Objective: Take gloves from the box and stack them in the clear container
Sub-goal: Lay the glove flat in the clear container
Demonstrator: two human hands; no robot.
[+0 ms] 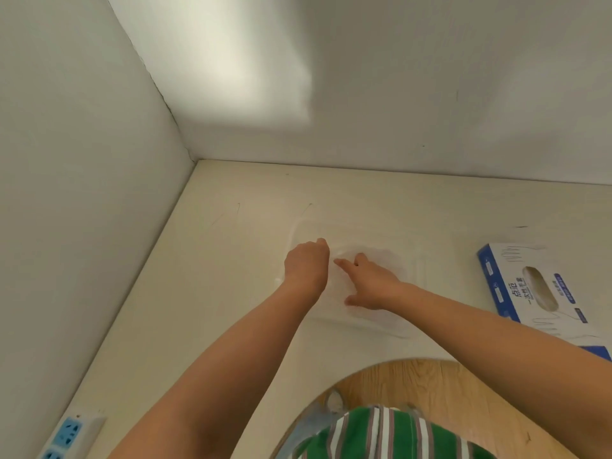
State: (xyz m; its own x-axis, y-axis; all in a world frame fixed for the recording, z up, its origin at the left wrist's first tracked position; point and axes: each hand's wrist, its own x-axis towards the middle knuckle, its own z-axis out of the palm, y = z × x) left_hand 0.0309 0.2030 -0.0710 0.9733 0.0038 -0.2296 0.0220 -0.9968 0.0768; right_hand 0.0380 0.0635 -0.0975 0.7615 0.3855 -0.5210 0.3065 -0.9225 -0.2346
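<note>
A clear, nearly invisible container [418,271] lies on the cream table [215,293] at the middle. Thin translucent gloves [384,258] lie flat inside it. My left hand [306,265] is over the container's left part, fingers curled shut and pinching the left edge of the top glove. My right hand [372,283] rests flat on the gloves, index finger stretched toward the left hand and thumb spread, holding nothing. The blue and white glove box [510,293] lies to the right, with more gloves showing in its oval opening [539,289].
White walls close the table at the left [82,193] and at the back [397,111]. A white power strip with blue sockets [71,432] lies at the near left. A wooden floor [447,385] shows in the table's curved cut-out.
</note>
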